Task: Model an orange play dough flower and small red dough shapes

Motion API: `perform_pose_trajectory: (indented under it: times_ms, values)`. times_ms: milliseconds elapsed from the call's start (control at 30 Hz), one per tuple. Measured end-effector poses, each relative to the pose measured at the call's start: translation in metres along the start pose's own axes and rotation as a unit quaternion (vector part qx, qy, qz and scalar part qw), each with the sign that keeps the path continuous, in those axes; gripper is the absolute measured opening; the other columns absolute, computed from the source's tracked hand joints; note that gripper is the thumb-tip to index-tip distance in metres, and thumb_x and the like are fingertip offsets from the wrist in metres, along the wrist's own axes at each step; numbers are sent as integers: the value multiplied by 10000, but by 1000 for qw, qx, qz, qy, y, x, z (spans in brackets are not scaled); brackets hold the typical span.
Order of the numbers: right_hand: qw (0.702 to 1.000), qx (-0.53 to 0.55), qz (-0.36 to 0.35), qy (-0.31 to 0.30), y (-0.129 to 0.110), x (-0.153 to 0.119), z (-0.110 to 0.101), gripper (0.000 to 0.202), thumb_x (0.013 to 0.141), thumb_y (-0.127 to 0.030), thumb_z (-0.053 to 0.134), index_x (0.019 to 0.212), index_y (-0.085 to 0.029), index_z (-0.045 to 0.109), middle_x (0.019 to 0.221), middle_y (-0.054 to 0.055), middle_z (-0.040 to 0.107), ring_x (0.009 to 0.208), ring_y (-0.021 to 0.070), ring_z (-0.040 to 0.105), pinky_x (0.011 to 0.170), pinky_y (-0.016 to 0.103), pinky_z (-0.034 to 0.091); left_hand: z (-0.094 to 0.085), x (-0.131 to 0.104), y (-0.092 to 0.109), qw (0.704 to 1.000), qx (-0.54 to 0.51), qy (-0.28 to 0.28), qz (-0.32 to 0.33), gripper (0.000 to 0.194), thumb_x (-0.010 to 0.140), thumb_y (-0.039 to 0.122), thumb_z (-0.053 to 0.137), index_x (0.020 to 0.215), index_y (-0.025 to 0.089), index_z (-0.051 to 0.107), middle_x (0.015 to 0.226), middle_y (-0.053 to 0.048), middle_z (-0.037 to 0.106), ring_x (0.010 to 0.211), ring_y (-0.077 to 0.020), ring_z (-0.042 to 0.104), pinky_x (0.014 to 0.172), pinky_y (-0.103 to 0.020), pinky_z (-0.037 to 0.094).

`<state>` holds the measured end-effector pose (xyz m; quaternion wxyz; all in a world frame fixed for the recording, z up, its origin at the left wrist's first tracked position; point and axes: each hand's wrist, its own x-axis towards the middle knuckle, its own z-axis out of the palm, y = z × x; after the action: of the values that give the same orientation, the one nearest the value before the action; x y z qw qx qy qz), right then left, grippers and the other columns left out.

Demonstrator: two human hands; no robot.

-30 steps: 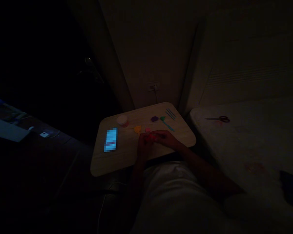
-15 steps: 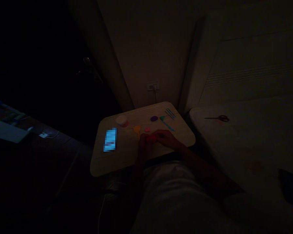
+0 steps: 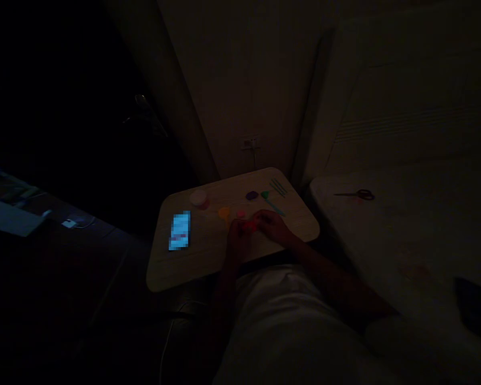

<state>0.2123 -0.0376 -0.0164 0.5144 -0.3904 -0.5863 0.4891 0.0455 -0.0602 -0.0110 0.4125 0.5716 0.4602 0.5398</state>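
In the dim head view, a small lump of red modelling clay [image 3: 249, 225] is held between my hands near the front edge of the small table [image 3: 200, 259]. My left hand [image 3: 237, 231] is closed around its left side. The fingers of my right hand [image 3: 268, 222] pinch it from the right. Just beyond lies a pink piece of clay [image 3: 240, 214]. An orange scoop-like piece [image 3: 224, 213] is to the left of it. Farther back are a purple lump [image 3: 252, 195] and a green piece [image 3: 265, 195] touching a light-blue stick tool [image 3: 276, 207].
A lit phone [image 3: 179, 231] lies at the table's left, with a lidded tub [image 3: 199, 199] behind it. Several thin sticks [image 3: 278, 187] lie at the back right. Scissors [image 3: 356, 194] rest on the pale surface at right. A wall socket [image 3: 250, 143] holds a plug.
My right fingers have shifted slightly on the red clay, and more of it shows between the hands. The view has moved a little; the other things stay in place.
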Motion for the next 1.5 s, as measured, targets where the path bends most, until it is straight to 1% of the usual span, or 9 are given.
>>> perform_pose_trajectory:
  times_ms: [167,333,433,533,600,800,1200,1367,1500]
  values:
    - [998,52,14,39,5,4,1,321,756,-500,748,823,-203,647,746,11,660,666,155,585,653,287,487,1,-1,1,1000,4,-3,-1,209,821,366,720,908,202,624,873,-23,666,788,-166,614,741,-277,491]
    - [997,66,10,39,5,6,-1,405,818,-608,670,785,-206,633,666,-1,599,620,150,545,619,292,474,-1,-1,0,1000,-5,14,-9,237,805,394,724,875,202,602,811,-10,650,737,-158,602,690,-267,478]
    - [997,69,-2,37,2,4,-2,409,834,-613,672,893,-208,682,723,11,636,648,158,573,644,300,497,-4,-2,2,999,-19,26,-17,247,818,413,711,877,208,586,770,1,636,697,-153,588,653,-261,464]
    - [999,25,-17,-11,-2,0,-1,391,808,-527,753,1043,-216,735,917,50,733,798,189,661,758,321,536,-4,-2,2,1000,-14,17,-5,255,809,414,725,866,206,589,796,-2,633,725,-155,586,672,-261,460]
    - [998,-26,-25,-44,-2,-2,0,354,804,-479,770,1037,-212,763,995,67,759,865,209,684,809,336,539,-3,-3,0,1000,-7,3,1,239,814,396,725,870,205,593,819,0,633,743,-153,582,688,-259,455]
    - [994,-97,-16,-39,2,-1,-3,244,815,-424,750,859,-185,771,848,59,763,764,199,666,731,314,509,-2,-3,-2,1000,13,-1,-11,240,815,397,727,863,208,588,786,12,604,727,-150,556,680,-252,431]
    - [998,14,12,62,-2,2,4,266,829,-456,667,772,-199,629,631,-20,586,546,121,516,525,238,410,5,0,4,1000,-27,11,-4,222,784,365,710,864,201,584,828,-2,620,746,-151,582,712,-261,465]
    - [976,116,36,180,-2,7,-4,418,817,-607,672,729,-230,514,598,-55,460,486,96,397,445,222,365,-4,-2,5,997,-23,68,-17,127,796,305,629,812,213,543,728,29,555,672,-133,520,643,-239,426]
    - [982,127,57,130,-4,5,-5,466,814,-671,672,787,-210,608,568,-65,433,458,87,379,428,222,345,-5,-3,10,999,12,29,-8,73,792,264,599,808,210,553,732,25,561,689,-142,522,653,-248,424]
